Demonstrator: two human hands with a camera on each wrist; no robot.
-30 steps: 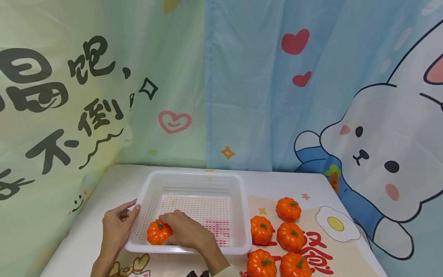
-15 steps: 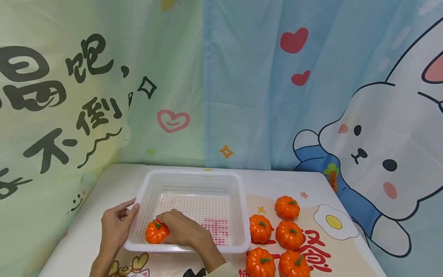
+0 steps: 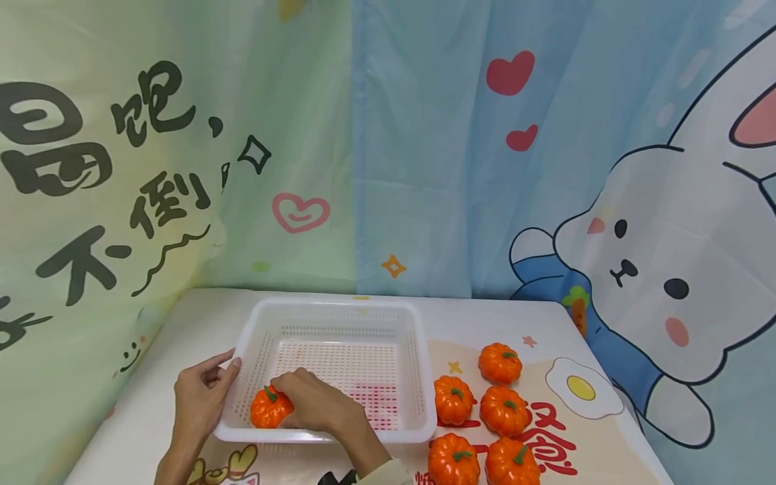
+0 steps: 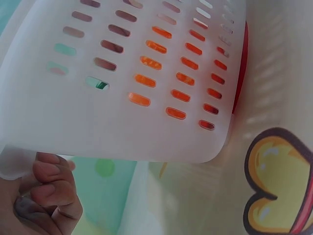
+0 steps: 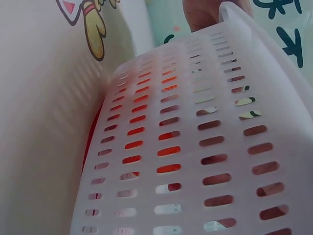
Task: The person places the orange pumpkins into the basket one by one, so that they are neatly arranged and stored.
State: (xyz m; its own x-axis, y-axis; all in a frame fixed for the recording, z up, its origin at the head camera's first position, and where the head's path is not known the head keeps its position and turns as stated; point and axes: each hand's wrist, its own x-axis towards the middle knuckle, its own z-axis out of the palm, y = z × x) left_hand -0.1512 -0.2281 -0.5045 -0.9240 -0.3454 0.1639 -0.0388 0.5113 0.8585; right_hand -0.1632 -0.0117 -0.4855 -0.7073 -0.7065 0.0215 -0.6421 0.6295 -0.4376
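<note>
A white perforated plastic basket (image 3: 432, 411) rests on the table. Its left rim is held by my left hand (image 3: 203, 397), thumb on top; the left wrist view shows curled fingers (image 4: 54, 191) by the rim. Inside the basket's front left corner, my right hand (image 3: 318, 401) grips an orange toy pumpkin (image 3: 264, 412) with a green stem. That hand partly covers the pumpkin's right side. In the right wrist view, orange shows through the slots of the basket wall (image 5: 190, 142), and the right hand itself is largely hidden.
Several more orange pumpkins stand right of the basket, among them a far one (image 3: 500, 364) and a near one (image 3: 453, 459). The table (image 3: 200, 316) bears a printed cover with a fried egg picture (image 3: 583, 387). Behind hangs a printed curtain (image 3: 412, 168).
My right hand and the pumpkin have shifted very slightly left inside the basket. My left hand stays at the rim. The head view has drifted a little.
</note>
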